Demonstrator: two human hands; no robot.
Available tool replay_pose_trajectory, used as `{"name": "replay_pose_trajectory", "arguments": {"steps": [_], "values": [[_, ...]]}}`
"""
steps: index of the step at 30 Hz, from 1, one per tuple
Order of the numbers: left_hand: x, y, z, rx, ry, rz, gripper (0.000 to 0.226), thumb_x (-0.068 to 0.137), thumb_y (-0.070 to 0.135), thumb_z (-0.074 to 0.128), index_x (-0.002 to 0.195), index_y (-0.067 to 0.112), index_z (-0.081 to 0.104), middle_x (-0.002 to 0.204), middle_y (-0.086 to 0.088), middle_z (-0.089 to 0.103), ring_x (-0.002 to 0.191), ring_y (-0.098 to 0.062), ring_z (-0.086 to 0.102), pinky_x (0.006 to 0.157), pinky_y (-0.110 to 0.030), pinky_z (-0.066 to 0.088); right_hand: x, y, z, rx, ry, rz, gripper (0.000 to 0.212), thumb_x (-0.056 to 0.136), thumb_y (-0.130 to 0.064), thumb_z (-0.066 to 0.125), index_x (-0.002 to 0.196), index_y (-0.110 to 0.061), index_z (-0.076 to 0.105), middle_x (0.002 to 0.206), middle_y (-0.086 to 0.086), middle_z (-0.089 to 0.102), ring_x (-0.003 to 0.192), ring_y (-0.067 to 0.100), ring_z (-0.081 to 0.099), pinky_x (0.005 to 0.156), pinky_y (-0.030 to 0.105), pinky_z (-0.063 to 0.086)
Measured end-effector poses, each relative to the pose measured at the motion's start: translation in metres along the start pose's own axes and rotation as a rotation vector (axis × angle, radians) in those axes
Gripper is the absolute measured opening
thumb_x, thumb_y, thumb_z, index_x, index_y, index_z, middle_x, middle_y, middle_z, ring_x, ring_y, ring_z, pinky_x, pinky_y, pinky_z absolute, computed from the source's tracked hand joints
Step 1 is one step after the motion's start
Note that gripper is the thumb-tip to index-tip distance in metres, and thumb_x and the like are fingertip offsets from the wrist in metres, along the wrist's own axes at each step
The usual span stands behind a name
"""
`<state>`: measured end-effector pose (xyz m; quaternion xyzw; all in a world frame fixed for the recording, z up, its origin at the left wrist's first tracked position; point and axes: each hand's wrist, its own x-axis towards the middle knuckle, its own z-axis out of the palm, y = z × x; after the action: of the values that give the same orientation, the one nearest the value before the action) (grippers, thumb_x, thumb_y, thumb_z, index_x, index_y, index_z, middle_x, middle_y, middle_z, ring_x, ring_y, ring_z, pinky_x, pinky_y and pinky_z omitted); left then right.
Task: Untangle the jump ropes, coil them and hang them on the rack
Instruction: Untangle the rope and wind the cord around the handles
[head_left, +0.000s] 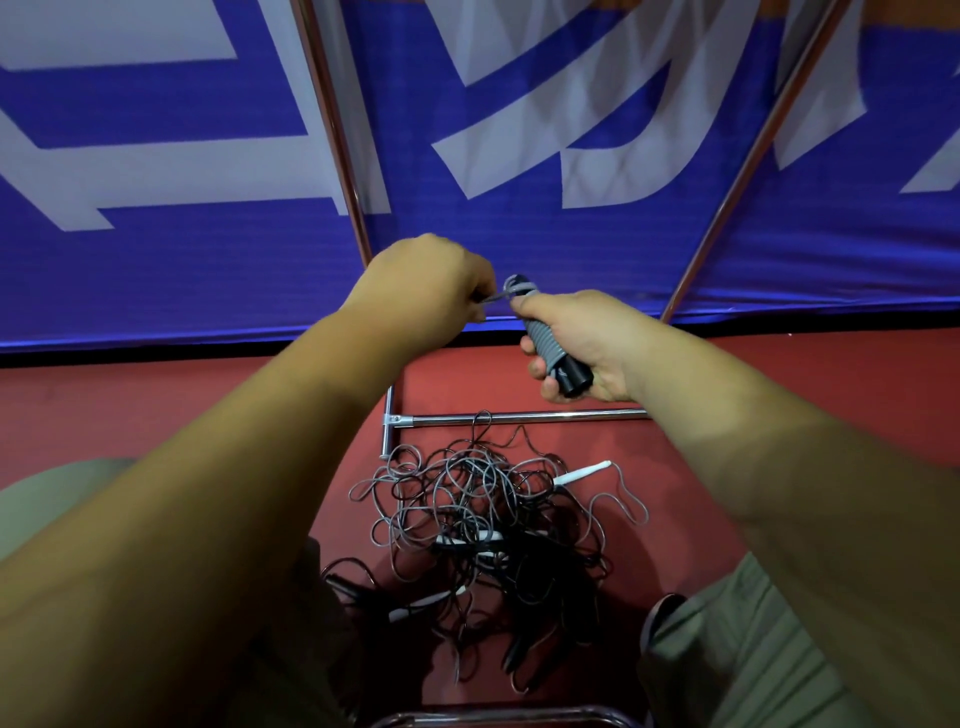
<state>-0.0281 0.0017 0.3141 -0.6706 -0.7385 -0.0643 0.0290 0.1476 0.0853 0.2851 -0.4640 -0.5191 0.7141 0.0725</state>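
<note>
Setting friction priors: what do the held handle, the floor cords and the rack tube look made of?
Handle: black, smooth end with a slight sheen, likely hard plastic; grey cord is wound round it. Cords: thin grey and black, springy loops, probably PVC or coated wire; can't tell which. Rack tube: bright mirror-like shine, looks chromed or polished steel.

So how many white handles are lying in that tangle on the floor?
3. One white handle at the tangle's right edge, one in its middle, one at its lower left. More may be buried under the cords.
</note>
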Motion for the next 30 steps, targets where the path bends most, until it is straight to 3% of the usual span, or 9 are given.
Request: {"name": "replay_pose_trajectory", "arguments": {"steps": [4, 7, 10, 14, 19, 21, 24, 27, 30], "values": [[-0.001, 0.002, 0.001, -0.06, -0.002, -0.195, 0.023, 0.093, 0.04, 0.078, 0.094, 0.019, 0.068, 0.075, 0.001, 0.06, 0.074, -0.024, 0.063, 0.061, -0.035, 0.048, -0.002, 0.0, 0.008, 0.007, -0.001, -0.069, 0.025, 0.103, -0.037, 0.068, 0.117, -0.019, 0.06, 0.084, 0.007, 0.059, 0.055, 0.018, 0.054, 0.052, 0.03, 0.046], [-0.002, 0.004, 0.002, -0.465, -0.087, -0.295, 0.024, 0.103, 0.036, 0.066, 0.093, 0.015, 0.063, 0.066, -0.002, 0.065, 0.06, -0.019, 0.07, 0.058, -0.033, 0.051, -0.003, -0.001, 0.009, 0.061, 0.007, -0.092, 0.023, 0.104, -0.038, 0.067, 0.114, -0.019, 0.06, 0.085, 0.008, 0.058, 0.055, 0.019, 0.053, 0.053, 0.03, 0.045], [-0.005, 0.005, -0.002, -0.813, -0.176, -0.335, 0.028, 0.109, 0.037, 0.056, 0.1, 0.014, 0.07, 0.067, -0.003, 0.062, 0.052, -0.016, 0.061, 0.057, -0.034, 0.051, 0.0, -0.002, 0.005, 0.107, 0.014, -0.087, 0.027, 0.103, -0.042, 0.067, 0.118, -0.02, 0.062, 0.087, 0.007, 0.058, 0.055, 0.019, 0.053, 0.054, 0.031, 0.045], [-0.005, 0.006, -0.007, -1.087, -0.17, -0.282, 0.031, 0.111, 0.038, 0.049, 0.1, 0.015, 0.066, 0.078, -0.001, 0.067, 0.06, -0.012, 0.052, 0.055, -0.028, 0.043, 0.001, -0.005, 0.001, 0.183, 0.0, -0.082, 0.036, 0.102, -0.051, 0.066, 0.121, -0.021, 0.064, 0.089, 0.007, 0.059, 0.056, 0.019, 0.054, 0.054, 0.031, 0.045], [-0.002, 0.006, -0.008, -1.41, -0.177, -0.257, 0.025, 0.113, 0.028, 0.046, 0.101, 0.015, 0.063, 0.075, -0.002, 0.055, 0.081, -0.025, 0.068, 0.077, -0.035, 0.053, -0.001, -0.014, -0.001, 0.238, -0.014, -0.129, 0.052, 0.103, -0.059, 0.059, 0.131, -0.016, 0.066, 0.09, 0.007, 0.064, 0.06, 0.019, 0.06, 0.056, 0.036, 0.051], [-0.001, 0.006, -0.008, -1.401, -0.186, -0.257, 0.021, 0.109, 0.018, 0.049, 0.102, 0.014, 0.067, 0.074, -0.003, 0.05, 0.075, -0.024, 0.064, 0.071, -0.033, 0.05, -0.002, -0.016, -0.002, 0.172, 0.027, -0.163, 0.046, 0.107, -0.057, 0.054, 0.128, -0.018, 0.067, 0.091, 0.006, 0.07, 0.067, 0.021, 0.071, 0.067, 0.042, 0.06], [-0.001, 0.002, -0.008, -1.295, -0.155, -0.256, 0.025, 0.104, 0.017, 0.053, 0.099, 0.016, 0.077, 0.071, -0.001, 0.044, 0.064, -0.017, 0.043, 0.062, -0.028, 0.038, -0.003, -0.017, -0.006, 0.074, 0.058, -0.208, 0.039, 0.11, -0.052, 0.05, 0.129, -0.022, 0.067, 0.094, 0.002, 0.076, 0.08, 0.019, 0.077, 0.086, 0.045, 0.06], [-0.003, 0.002, -0.011, -1.186, -0.138, -0.234, 0.026, 0.105, 0.026, 0.056, 0.101, 0.017, 0.08, 0.072, -0.004, 0.044, 0.066, -0.018, 0.038, 0.062, -0.027, 0.037, -0.006, -0.017, -0.008, 0.142, 0.044, -0.211, 0.04, 0.109, -0.05, 0.054, 0.129, -0.018, 0.068, 0.091, 0.003, 0.073, 0.068, 0.016, 0.07, 0.07, 0.04, 0.06], [-0.005, 0.001, -0.015, -1.033, -0.133, -0.209, 0.029, 0.106, 0.041, 0.058, 0.103, 0.025, 0.082, 0.076, -0.005, 0.05, 0.074, -0.023, 0.042, 0.07, -0.034, 0.04, -0.013, -0.02, -0.009, 0.258, -0.016, -0.149, 0.039, 0.106, -0.052, 0.057, 0.117, -0.017, 0.068, 0.081, 0.002, 0.064, 0.058, 0.015, 0.055, 0.054, 0.031, 0.048]]}}
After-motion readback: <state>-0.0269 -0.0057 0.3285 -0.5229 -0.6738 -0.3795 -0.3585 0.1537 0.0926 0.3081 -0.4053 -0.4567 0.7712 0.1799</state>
